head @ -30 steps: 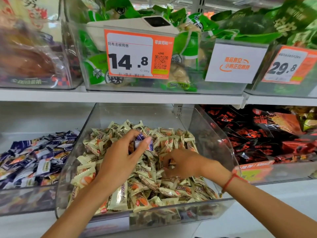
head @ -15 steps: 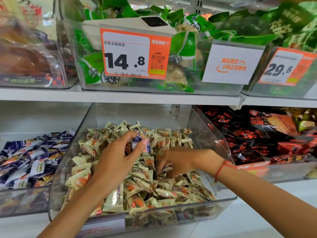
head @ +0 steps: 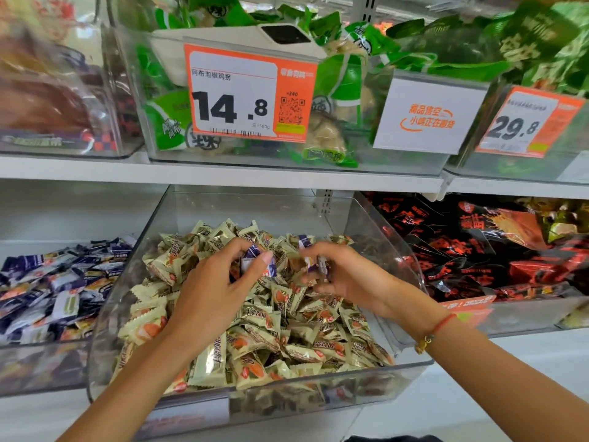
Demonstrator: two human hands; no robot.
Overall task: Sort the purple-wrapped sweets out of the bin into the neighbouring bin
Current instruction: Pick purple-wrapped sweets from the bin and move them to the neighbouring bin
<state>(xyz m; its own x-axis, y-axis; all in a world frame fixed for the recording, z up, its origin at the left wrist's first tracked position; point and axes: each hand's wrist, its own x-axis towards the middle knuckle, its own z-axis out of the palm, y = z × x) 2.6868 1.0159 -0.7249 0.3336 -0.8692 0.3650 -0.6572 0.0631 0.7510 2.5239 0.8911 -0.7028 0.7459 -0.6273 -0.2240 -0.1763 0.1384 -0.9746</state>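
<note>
A clear plastic bin (head: 318,400) on the lower shelf holds a heap of cream-wrapped sweets (head: 264,336). My left hand (head: 213,291) hovers over the heap and pinches purple-wrapped sweets (head: 255,263) between thumb and fingers. My right hand (head: 347,275), with a red string bracelet at the wrist, holds another purple-wrapped sweet (head: 315,264) just above the heap. One more purple wrapper (head: 305,240) shows at the back of the heap. The neighbouring bin (head: 41,362) to the left is full of purple-wrapped sweets (head: 54,288).
A bin of red and black snack packs (head: 478,250) stands to the right. The shelf above (head: 223,175) carries bins of green packets with an orange 14.8 price tag (head: 248,94) and a 29.8 tag (head: 526,122), hanging close over the hands.
My right hand has lifted out of the heap with a purple sweet and moved towards my left hand. My left hand has kept its hold on its purple sweets.
</note>
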